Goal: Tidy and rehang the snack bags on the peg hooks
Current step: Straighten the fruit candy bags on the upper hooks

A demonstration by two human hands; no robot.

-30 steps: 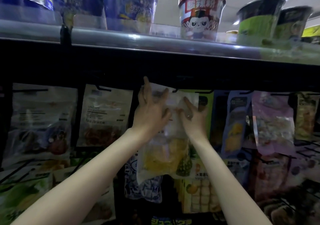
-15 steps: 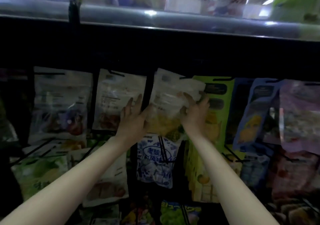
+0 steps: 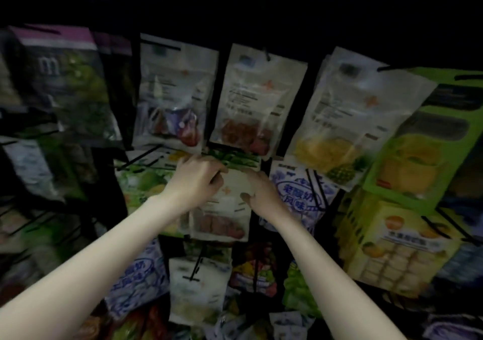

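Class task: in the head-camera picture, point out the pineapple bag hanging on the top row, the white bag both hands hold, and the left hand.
pineapple bag [image 3: 347, 120]: head view, clear middle of the front.
white bag [image 3: 232, 186]: head view, upper front between the hands.
left hand [image 3: 194, 180]: head view, back of the hand.

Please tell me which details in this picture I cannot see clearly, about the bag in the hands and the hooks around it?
- Head view: the top edge of the white bag with red snacks is covered by the left hand and right hand, so whether it is on a peg is unclear.
- Head view: motion blur makes the print on the bag with yellow snacks unreadable.
- Head view: the upper part is too dark to show the shelf.
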